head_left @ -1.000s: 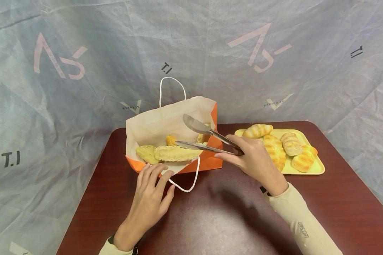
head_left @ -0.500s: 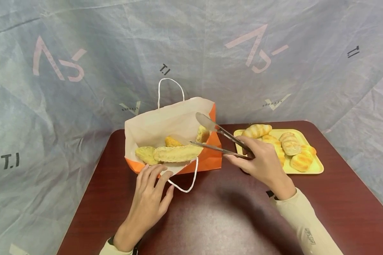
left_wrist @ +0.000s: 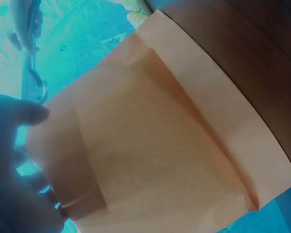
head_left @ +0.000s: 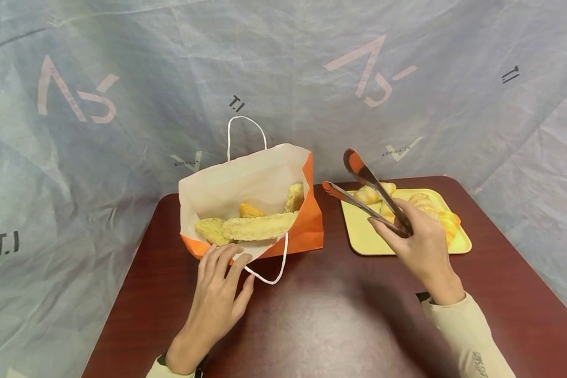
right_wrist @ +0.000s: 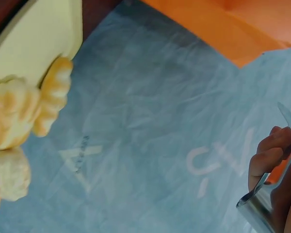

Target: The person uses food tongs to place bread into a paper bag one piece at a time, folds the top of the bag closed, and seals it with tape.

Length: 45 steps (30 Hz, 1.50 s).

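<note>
An orange paper bag (head_left: 307, 231) with a white inside and white cord handles stands with its mouth tilted forward. In it lie a long pale bread (head_left: 260, 227), a yellow-green bread (head_left: 210, 230), an orange piece (head_left: 250, 210) and another pale bread (head_left: 294, 197). My left hand (head_left: 214, 294) holds the bag's near rim, its fingers hooked over the edge; the left wrist view shows the thumb on the near side. My right hand (head_left: 420, 241) grips metal tongs (head_left: 380, 197), whose arms are spread with nothing between them, above the left part of a yellow tray (head_left: 370, 236).
Several bread rolls (right_wrist: 12, 111) lie on the tray, partly hidden by the right hand in the head view. The dark red-brown table (head_left: 321, 315) carries bag and tray. A grey printed cloth (head_left: 283, 68) hangs behind and on both sides.
My right hand has drawn the tongs out from over the bag and moved right to the tray, the tongs' arms turning upward. The left hand keeps its place at the bag's rim.
</note>
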Tool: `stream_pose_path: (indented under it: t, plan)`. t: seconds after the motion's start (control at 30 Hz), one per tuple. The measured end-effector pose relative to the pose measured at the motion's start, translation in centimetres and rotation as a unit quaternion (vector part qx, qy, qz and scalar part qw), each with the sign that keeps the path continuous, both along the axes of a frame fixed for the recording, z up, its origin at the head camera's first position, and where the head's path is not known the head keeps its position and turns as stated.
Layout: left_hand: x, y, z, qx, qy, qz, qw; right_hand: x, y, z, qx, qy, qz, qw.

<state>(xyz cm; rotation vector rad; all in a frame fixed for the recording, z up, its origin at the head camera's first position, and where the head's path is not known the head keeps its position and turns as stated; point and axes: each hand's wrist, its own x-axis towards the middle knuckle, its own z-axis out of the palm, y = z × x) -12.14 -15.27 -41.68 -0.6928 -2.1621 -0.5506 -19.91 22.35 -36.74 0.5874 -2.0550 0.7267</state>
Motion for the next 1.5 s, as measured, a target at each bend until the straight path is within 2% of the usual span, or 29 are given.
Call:
stream_pose_path:
  t: [0.43, 0.97, 1.07, 1.13, 1.33, 1.43, 1.5]
  plan:
    - [0.0, 0.1, -0.2, -0.001, -0.004, 0.003, 1.0, 1.0, 3.0, -2.0, 0.0, -0.047, -0.081, 0.9956]
    - [0.1, 0.1, -0.1, 0.002, -0.007, 0.001, 1.0, 2.1, 6.8, -5.6, 0.029, -0.092, -0.159, 0.9825]
    - [0.1, 0.1, -0.1, 0.001, -0.008, 0.002, 1.0, 2.3, 7.5, -6.4, 0.04, -0.111, -0.181, 0.9764]
    - [0.1, 0.1, -0.1, 0.002, -0.008, 0.002, 1.0, 2.6, 7.9, -6.9, 0.043, -0.138, -0.194, 0.9703]
    - [0.3, 0.1, -0.2, 0.004, -0.01, 0.007, 0.9999, 3.8, 9.1, -7.7, 0.042, -0.246, -0.223, 0.9423]
    - [0.3, 0.1, -0.2, 0.004, -0.009, 0.006, 0.9999, 4.2, 9.6, -8.0, 0.039, -0.268, -0.234, 0.9337]
    - [0.2, 0.1, -0.1, 0.004, -0.006, 0.006, 1.0, 4.3, 9.9, -8.2, 0.037, -0.269, -0.238, 0.9327]
